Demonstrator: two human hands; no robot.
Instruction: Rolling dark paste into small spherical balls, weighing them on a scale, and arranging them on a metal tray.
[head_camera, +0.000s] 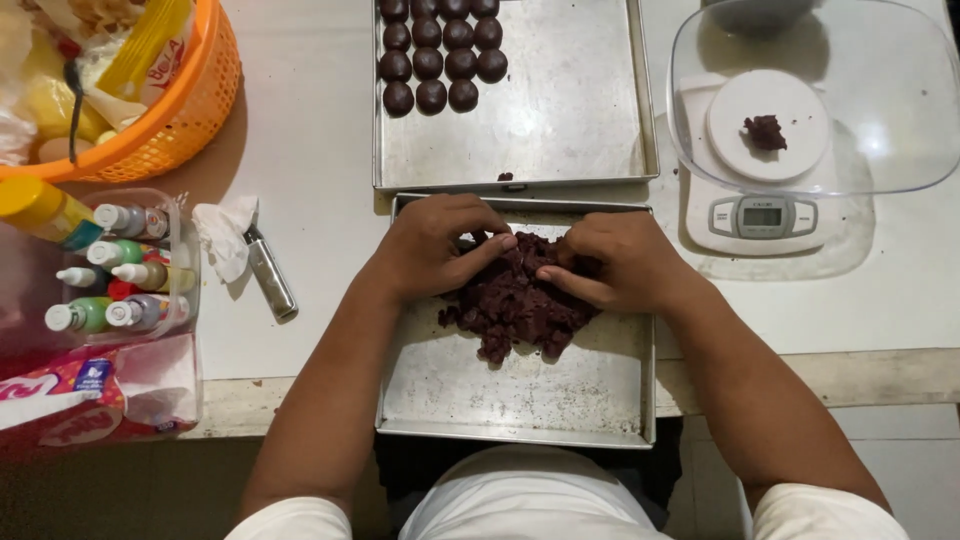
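Both hands buried in one dark brown dough mound on the near metal tray: left hand with fingers curled and pressed into the mound's left side, right hand likewise dug in from the right. Soft, crumbly and probably sticky by the look, light, best pinched off at the loose edges. Counted: fifteen dark balls in rows on the far tray, one small lump on one kitchen scale, two trays.
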